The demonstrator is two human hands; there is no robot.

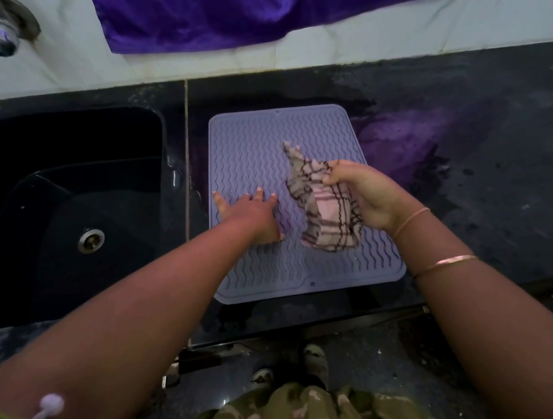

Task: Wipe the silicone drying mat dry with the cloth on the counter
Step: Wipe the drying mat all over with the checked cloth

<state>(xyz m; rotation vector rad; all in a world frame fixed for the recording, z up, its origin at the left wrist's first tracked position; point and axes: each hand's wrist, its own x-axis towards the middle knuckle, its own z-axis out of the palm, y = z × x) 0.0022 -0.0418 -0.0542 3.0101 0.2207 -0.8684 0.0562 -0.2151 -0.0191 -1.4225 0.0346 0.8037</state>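
Lying flat on the dark table [469, 159], just right of the sink [61, 206], the grey silicone mat [247, 143] carries both hands. Left hand [254, 211] presses down, fingers spread open. Right hand [366, 195] grips the bunched checked cloth [320, 211] over the mat's right half.
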